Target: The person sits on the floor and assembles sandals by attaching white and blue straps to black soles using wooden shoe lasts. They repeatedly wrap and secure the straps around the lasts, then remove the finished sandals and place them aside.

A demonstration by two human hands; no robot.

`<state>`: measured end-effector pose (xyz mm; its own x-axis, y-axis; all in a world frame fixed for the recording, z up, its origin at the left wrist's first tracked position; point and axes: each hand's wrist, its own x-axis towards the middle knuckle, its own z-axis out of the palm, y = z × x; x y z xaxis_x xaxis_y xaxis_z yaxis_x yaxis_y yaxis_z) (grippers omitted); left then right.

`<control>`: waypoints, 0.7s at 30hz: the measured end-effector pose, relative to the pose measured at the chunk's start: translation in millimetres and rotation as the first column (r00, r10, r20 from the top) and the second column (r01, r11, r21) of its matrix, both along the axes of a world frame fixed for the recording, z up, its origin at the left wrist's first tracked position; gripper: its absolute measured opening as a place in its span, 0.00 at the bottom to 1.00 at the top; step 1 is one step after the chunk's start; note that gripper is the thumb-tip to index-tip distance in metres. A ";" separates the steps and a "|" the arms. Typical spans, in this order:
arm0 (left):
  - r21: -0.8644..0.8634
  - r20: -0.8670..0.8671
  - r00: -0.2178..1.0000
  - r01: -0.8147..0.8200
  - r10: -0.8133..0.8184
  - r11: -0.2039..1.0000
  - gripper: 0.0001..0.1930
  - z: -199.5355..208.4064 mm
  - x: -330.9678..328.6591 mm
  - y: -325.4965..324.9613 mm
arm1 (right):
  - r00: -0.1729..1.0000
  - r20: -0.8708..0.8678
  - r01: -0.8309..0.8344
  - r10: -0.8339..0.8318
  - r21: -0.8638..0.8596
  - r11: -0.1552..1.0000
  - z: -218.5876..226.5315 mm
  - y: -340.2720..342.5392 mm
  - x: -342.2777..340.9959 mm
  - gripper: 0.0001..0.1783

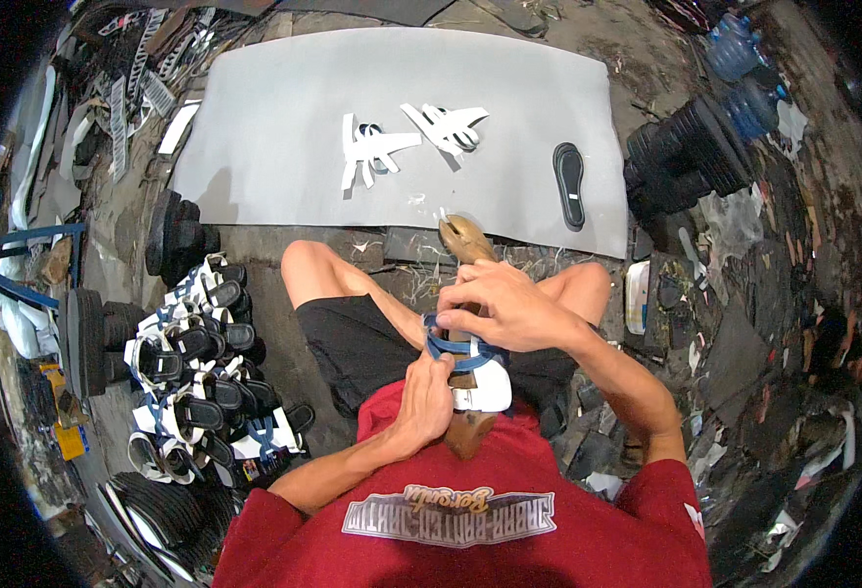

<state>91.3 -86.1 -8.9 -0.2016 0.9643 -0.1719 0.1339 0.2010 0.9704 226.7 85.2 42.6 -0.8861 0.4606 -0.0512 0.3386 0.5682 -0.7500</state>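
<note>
**Q:** Where are you sitting, and what lies around you?

**A:** Dirt floor strewn with scraps surrounds you, and a large grey sheet [284,118] is spread on the far side, past your bare knees. On that sheet lie two white strap cut-outs [377,149] near the middle and one black sole [569,183] to the right.

**Q:** What are your hands doing?

**A:** You hold a wooden shoe last [467,240] upright between your thighs, its toe pointing away from you. A blue and white sandal upper [477,370] sits over it. Your right hand [505,312] is closed over the blue straps from above, fingers curled narrow. Your left hand [427,400] grips the near side of the upper from below, also closed tight.

**Q:** Which step does this look like?

**A:** My judgement — you are fitting the upper onto the last, pulling the straps snug. The next move likely calls for even tension on both sides so the straps sit straight.

**Q:** Any packages, labels or signs?

**A:** No signs that I can make out. A white tray-like container [637,297] lies just right of your right knee. Clear blue-tinted plastic bottles [744,69] stand at the far right, beside a stack of black soles [686,157]. Finished sandals [206,372] — black, white and blue — are heaped at your left. A small yellow packet-like thing [71,441] lies further left; its kind is unclear.
</note>
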 end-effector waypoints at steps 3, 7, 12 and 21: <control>-0.032 -0.022 0.999 0.024 -0.025 0.999 0.19 5.0 -6.3 1.5 | 0.998 -0.050 0.030 -0.032 -0.033 0.999 -2.2 -1.6 5.5 0.15; -0.094 -0.026 0.999 0.030 -0.033 0.995 0.20 10.8 -11.4 -1.1 | 0.994 -0.059 0.084 -0.087 -0.051 0.995 -5.2 -1.9 15.3 0.15; -0.153 0.081 0.986 -0.132 0.145 0.979 0.15 16.0 -11.1 -8.4 | 0.987 -0.113 0.086 -0.113 -0.215 0.973 -6.3 -0.3 24.5 0.14; -0.322 0.469 0.855 -0.070 0.223 0.944 0.09 -2.5 -36.2 -18.6 | 0.988 -0.106 0.094 -0.111 -0.156 0.983 -17.1 -6.7 26.0 0.13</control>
